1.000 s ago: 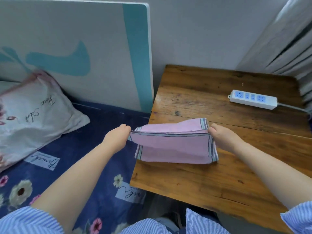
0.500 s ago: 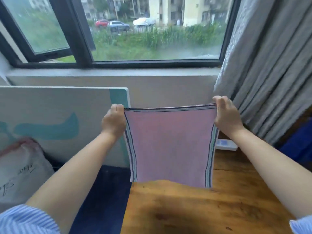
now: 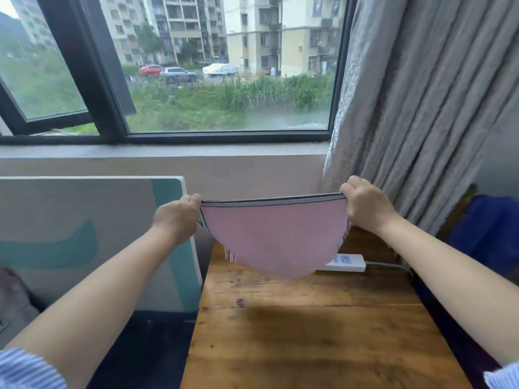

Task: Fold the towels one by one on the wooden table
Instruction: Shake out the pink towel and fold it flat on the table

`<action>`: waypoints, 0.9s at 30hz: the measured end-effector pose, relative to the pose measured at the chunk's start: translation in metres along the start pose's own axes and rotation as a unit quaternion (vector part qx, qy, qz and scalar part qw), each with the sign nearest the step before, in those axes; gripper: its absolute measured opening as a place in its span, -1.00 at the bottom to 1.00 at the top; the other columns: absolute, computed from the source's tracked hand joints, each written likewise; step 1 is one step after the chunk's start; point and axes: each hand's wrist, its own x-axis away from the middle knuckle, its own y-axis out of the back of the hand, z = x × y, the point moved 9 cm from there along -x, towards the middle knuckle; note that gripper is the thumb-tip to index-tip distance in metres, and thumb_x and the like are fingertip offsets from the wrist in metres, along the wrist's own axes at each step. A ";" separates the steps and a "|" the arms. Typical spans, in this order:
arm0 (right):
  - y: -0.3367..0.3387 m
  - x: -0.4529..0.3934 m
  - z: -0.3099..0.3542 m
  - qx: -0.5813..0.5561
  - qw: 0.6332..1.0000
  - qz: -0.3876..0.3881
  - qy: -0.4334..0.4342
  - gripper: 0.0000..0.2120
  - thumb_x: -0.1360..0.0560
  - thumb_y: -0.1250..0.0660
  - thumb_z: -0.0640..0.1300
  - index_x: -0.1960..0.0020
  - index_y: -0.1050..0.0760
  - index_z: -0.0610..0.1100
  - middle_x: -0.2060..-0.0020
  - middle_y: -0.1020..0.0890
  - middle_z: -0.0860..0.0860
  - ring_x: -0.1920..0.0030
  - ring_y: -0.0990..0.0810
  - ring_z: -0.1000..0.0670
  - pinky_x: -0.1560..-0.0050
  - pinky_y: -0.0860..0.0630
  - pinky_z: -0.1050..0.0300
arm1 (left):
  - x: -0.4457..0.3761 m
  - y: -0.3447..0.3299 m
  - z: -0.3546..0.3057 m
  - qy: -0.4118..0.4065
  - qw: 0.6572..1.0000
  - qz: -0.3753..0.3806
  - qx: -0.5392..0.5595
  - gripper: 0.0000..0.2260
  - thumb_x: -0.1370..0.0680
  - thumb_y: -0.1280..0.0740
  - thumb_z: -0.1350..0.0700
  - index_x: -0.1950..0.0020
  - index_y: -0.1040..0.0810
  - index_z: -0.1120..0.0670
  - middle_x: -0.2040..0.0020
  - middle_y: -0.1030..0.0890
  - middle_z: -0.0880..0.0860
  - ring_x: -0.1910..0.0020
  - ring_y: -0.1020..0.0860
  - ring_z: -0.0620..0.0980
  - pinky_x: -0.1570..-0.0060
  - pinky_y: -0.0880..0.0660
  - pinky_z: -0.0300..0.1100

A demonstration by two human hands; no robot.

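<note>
Aloft, both arms outstretched — left hand and right hand, fingers curled tight on pink towel corners.

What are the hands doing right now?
Left hand: gripping the pink towel at its top left corner.
Right hand: gripping its top right corner.

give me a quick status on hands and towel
Left hand and right hand each pinch a top corner of the pink striped-edge towel. Towel held up over the wooden table, sagging. White power strip lies behind it.
</note>
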 end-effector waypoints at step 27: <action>-0.175 0.043 0.012 -0.036 0.959 0.280 -0.022 -0.79 -0.47 -0.15 -0.28 0.04 -0.53 -0.33 0.01 -0.56 -0.21 -0.08 -0.44 -0.17 -0.07 -0.32 0.08 | 0.013 -0.140 0.010 0.095 0.945 0.166 0.267 -0.88 -0.51 -0.15 0.20 0.22 -0.41 0.13 0.11 -0.57 0.18 0.17 -0.42 0.10 0.23 -0.32 -0.15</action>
